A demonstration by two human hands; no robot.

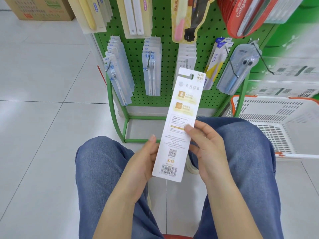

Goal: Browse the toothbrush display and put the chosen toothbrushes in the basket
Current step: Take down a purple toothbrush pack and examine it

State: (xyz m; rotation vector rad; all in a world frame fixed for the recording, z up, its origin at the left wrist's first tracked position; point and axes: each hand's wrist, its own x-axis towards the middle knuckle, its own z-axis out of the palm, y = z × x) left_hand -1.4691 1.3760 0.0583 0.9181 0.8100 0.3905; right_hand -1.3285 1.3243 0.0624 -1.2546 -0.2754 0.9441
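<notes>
A toothbrush pack (179,125) stands upright between both hands, the left hand (143,163) at its lower left edge and the right hand (205,144) at its right edge, above the knees. Behind it stands the pegboard display (165,49) with hanging packs. The basket (283,128) sits on the floor (43,118) to the display's right.

Pale glossy floor tiles (43,118); cardboard box (39,7) far left
</notes>
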